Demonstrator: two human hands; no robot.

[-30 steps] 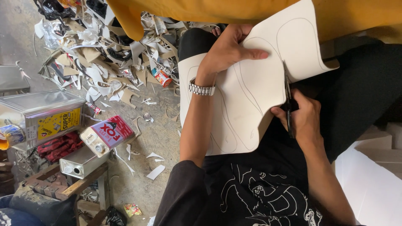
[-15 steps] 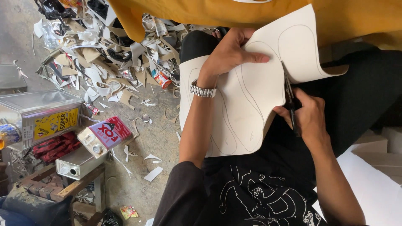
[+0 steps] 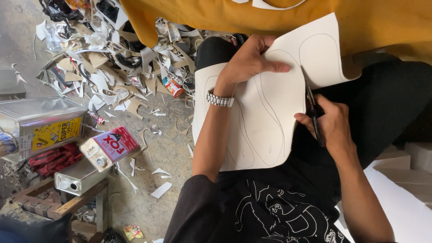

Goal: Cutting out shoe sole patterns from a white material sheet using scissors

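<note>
One white sheet (image 3: pixel 265 126) with pencilled outlines lies under the gripping left hand (image 3: pixel 249 60); one pair of scissors (image 3: pixel 311 105), clenched in the right hand (image 3: pixel 330 126), cuts its right edge.

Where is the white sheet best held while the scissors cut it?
Hold the sheet flat on its uncut part left of the cut line, from the far edge, as the left hand does; it is thin and floppy, and the scissors work its right edge.

A matt, smooth white card sheet (image 3: pixel 265 117) is lying against soft mustard cloth (image 3: pixel 279 18), while shiny metal tins (image 3: pixel 42 123) are gleaming over rough concrete floor (image 3: pixel 166 153).
</note>
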